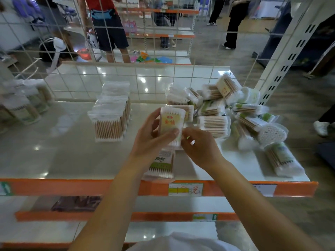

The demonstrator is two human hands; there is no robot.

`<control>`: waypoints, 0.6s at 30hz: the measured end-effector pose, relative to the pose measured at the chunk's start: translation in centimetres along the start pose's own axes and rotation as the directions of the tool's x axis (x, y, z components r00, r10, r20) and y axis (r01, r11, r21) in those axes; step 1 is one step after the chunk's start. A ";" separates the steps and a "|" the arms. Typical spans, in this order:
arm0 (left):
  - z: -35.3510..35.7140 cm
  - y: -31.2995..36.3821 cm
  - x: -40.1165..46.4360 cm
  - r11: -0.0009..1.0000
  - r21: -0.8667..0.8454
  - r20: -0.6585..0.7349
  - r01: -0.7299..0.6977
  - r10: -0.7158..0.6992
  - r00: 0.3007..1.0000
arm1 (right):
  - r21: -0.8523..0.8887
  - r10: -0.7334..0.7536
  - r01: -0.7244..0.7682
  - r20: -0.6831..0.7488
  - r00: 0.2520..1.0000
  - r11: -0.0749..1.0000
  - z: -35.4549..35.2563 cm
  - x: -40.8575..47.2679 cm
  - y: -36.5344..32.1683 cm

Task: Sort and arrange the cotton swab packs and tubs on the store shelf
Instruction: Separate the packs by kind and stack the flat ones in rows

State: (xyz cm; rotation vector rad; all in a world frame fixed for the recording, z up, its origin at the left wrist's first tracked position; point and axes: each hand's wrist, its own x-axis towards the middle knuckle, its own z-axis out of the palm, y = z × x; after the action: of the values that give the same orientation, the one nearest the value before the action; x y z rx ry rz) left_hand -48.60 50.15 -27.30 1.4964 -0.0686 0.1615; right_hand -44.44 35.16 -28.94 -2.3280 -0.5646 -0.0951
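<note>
One swab pack with a yellow label and red print (171, 122) is held upright above the white shelf (54, 151), roughly over its middle. The left hand (154, 140) grips it from the left, thumb curled across the lower front and fingers wrapped round the far side. The right hand (197, 147) sits just right of the pack's lower corner with its fingers bent in toward it; whether they pinch the pack or only touch it cannot be told. Both forearms reach up from the bottom edge and converge at the pack.

Directly under the hands one flat pack with a green label (162, 164) lies near the orange front rail (108, 187). To the left of the hands a single tidy row of clear bagged packs (111, 113) stands upright, running back toward the wire grid (126, 78); the blur stops an exact count, but there are at least four. At the far left about three round tubs (27, 107) stand together, smeared by motion. On the right a loose heap (235, 109) holds well over ten packs and tubs lying at all angles, and one long green-labelled pack (281, 159) lies apart near the shelf's right front corner
</note>
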 end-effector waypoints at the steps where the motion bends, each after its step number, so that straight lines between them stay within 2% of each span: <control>1: 0.0 -0.2 -0.1 0.999 -0.041 0.026 0.000 0.001 1.000 | 0.005 -0.011 0.011 0.007 1.000 1.000 0.0 -0.1 0.1; 10: -0.6 -1.2 -0.2 0.946 -0.323 0.106 0.034 0.000 0.994 | 0.016 -0.014 0.014 -0.002 1.000 1.000 0.2 0.0 0.0; 18: -1.7 -1.2 -0.4 0.943 -0.329 0.129 0.055 -0.013 0.992 | 0.063 0.026 -0.024 -0.045 0.999 0.998 0.5 0.1 -0.9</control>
State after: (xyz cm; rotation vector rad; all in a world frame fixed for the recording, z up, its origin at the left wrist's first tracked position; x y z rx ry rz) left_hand -48.87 51.78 -28.66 1.1678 -0.1624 0.0248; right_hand -44.77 36.13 -28.67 -2.2659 -0.5084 -0.1173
